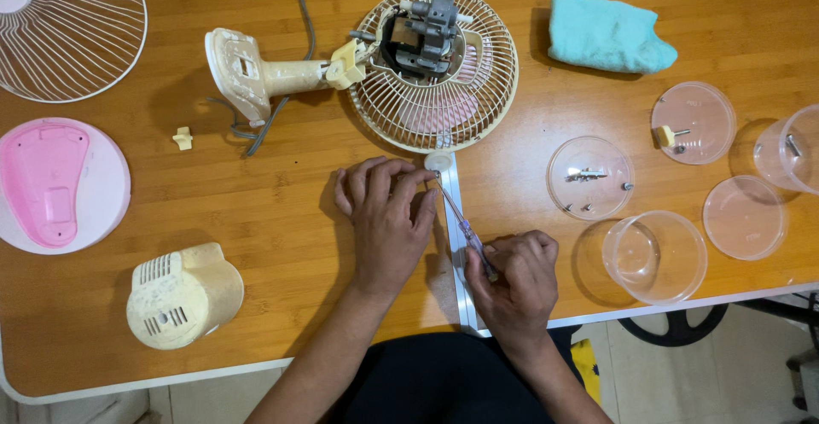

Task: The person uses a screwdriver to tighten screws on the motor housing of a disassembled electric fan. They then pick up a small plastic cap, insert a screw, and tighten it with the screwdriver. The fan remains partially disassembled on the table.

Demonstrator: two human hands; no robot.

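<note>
Gripping a slim screwdriver near the lower centre of the frame, the right hand is curled closed around its clear handle, knuckles up, with the shaft slanting up and left. The left hand lies palm down just left of it, fingers bent and pinched together at the tool's tip, where a small white round cap sits at the lower rim of the fan's rear grille. What the fingertips pinch is too small to tell.

That cream wire grille lies flat in the upper centre, the bare grey motor on top, pink blades showing through the wires, and the cream stand arm with a grey cord stretching left.

At lower left stands a cream motor housing; above it lies a round white and pink base plate, and the white front grille fills the upper left corner. A tiny cream clip lies between them.

To the right, clear round plastic dishes are spread out; one dish holds small screws. A folded turquoise cloth rests at upper right on the wooden table.
</note>
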